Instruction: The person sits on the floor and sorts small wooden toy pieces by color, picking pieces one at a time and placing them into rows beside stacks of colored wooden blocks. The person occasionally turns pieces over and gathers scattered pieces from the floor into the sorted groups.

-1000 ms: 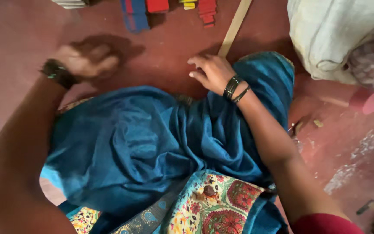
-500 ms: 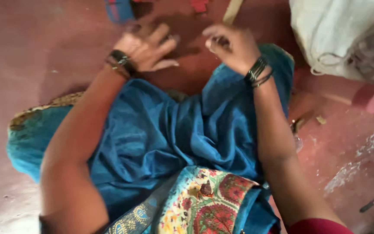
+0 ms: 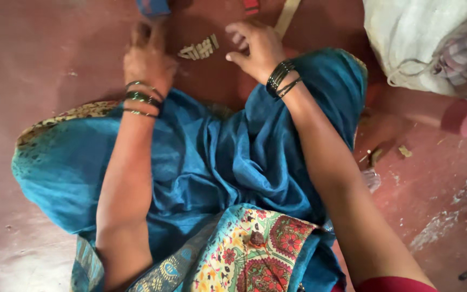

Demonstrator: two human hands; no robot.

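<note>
Down on the reddish floor, both hands are out in front of the knees, and a small fanned row of pale sticks lies right between them. Left hand lies knuckles-up just beside the sticks, fingers blurred, so I cannot tell whether it grips anything. Right hand hovers on the other side, fingers loosely curled and spread, nothing pinched, fingertips near the row but apart from it. Bangles sit on both wrists. Blue cloth drapes over the lap and spills onto the floor, which looks like why the sticks sit clear of it, out on bare ground where they lie flat. At the top edge, a blue block, a red piece and a pale wooden strip wait within reach. Off right, a white sack slumps beside a pink round object.
</note>
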